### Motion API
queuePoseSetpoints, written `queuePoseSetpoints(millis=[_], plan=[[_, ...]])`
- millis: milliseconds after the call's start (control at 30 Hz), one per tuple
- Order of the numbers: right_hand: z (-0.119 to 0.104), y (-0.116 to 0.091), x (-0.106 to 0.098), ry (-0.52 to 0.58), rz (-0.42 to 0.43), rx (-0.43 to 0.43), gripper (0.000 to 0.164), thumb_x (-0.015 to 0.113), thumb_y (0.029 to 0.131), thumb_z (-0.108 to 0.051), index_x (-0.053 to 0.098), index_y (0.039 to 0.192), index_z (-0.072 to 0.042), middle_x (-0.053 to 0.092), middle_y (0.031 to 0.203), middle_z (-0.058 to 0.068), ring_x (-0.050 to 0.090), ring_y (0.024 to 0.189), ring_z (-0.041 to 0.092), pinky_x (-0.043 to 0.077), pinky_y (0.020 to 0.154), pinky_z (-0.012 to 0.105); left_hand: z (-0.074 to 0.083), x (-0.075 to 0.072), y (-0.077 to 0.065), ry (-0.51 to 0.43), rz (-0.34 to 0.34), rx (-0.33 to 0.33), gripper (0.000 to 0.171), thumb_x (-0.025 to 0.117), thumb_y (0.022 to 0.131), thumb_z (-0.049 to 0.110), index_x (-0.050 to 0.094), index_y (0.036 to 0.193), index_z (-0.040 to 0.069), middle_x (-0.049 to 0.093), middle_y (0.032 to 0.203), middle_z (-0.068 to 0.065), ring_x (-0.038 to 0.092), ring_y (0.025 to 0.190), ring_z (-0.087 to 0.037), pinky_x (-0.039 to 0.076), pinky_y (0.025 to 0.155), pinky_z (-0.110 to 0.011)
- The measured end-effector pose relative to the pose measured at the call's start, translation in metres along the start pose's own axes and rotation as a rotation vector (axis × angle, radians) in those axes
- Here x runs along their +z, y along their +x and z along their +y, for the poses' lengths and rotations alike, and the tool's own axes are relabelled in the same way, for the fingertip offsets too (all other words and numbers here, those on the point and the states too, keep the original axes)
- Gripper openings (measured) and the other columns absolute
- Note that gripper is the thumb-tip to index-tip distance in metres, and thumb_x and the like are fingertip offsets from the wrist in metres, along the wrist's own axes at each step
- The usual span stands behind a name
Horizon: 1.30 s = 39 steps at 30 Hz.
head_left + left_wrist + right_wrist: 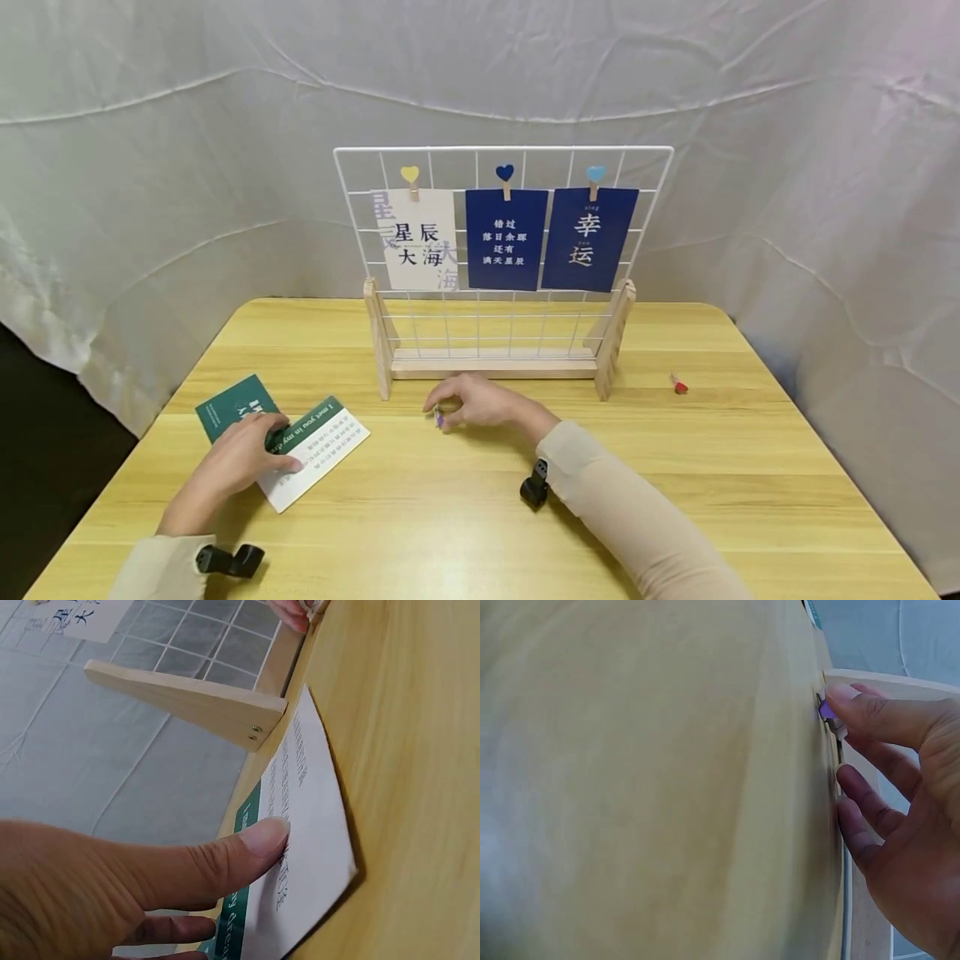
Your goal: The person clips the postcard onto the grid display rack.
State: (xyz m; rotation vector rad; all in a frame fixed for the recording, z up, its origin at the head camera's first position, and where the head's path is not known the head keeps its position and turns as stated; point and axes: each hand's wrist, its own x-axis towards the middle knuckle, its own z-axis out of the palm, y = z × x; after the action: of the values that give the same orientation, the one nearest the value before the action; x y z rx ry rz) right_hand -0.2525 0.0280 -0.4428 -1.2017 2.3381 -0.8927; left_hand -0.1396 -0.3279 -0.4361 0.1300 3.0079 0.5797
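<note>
My left hand (238,450) rests on a green-and-white card (322,454), its straight thumb laid across the white printed part and its other fingers by the green strip. This card overlaps a dark green card (240,407) on the table; in the left wrist view a slim shadow runs along its edge. My right hand (480,402), low in front of the stand's base, pinches a small clothespin (827,709) with a purple end between thumb and index finger. The other fingers of that hand are loosely bent.
A white wire grid (517,325) on a wooden stand (495,367) holds a white card (420,233) and two dark blue cards (507,225) (588,233), under yellow, dark blue and light blue heart clips. A red heart clip (679,386) lies right of the stand. Pale fabric (187,183) hangs behind.
</note>
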Motion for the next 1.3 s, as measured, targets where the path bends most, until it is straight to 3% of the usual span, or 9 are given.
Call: queuePoseSetpoints(millis=[333,567,767,1067,1300], plan=[[-0.001,0.000,0.001,-0.073,0.008,-0.032,0.028,0.076,0.086,-0.013,0.072,0.114,-0.013,0.069,0.103,-0.009,0.059,0.098,0.009,0.044,0.094,0.024,-0.005,-0.001,0.003,-0.012,-0.028,-0.025,0.079,0.090,0.063,0.037,0.059,0.118,-0.010,0.058,0.115,-0.030,0.048,0.110,-0.051,0.039,0.092,-0.064],[-0.001,0.000,0.003,-0.156,0.007,0.010,0.024,0.078,0.084,-0.018,0.074,0.107,-0.019,0.065,0.100,-0.016,0.055,0.097,0.004,0.043,0.093,0.025,-0.006,0.001,0.004,-0.044,-0.025,-0.018,0.074,0.091,0.063,0.033,0.059,0.113,-0.010,0.060,0.106,-0.024,0.052,0.099,-0.040,0.042,0.088,-0.058],[-0.003,-0.003,0.002,-0.188,0.011,0.031,0.013,0.079,0.084,-0.022,0.075,0.097,-0.023,0.062,0.097,-0.018,0.053,0.097,0.003,0.040,0.098,0.029,-0.008,0.002,0.003,-0.098,-0.024,0.012,0.071,0.090,0.064,0.032,0.058,0.116,-0.004,0.059,0.106,-0.021,0.053,0.098,-0.037,0.044,0.084,-0.056],[-0.003,-0.009,0.000,-0.152,-0.003,0.056,0.005,0.075,0.088,-0.023,0.071,0.089,-0.022,0.061,0.086,-0.013,0.056,0.078,0.003,0.048,0.071,0.020,-0.006,0.003,0.001,-0.154,0.009,0.046,0.059,0.086,0.074,0.024,0.058,0.123,0.005,0.058,0.110,-0.023,0.053,0.099,-0.039,0.044,0.080,-0.055],[-0.005,-0.014,-0.001,-0.137,-0.020,0.060,0.004,0.073,0.090,-0.021,0.069,0.090,-0.020,0.063,0.084,-0.014,0.059,0.077,0.002,0.050,0.072,0.020,-0.002,0.003,0.000,-0.159,0.071,0.133,0.043,0.075,0.085,0.008,0.060,0.125,0.003,0.058,0.114,-0.023,0.053,0.106,-0.042,0.043,0.085,-0.059]])
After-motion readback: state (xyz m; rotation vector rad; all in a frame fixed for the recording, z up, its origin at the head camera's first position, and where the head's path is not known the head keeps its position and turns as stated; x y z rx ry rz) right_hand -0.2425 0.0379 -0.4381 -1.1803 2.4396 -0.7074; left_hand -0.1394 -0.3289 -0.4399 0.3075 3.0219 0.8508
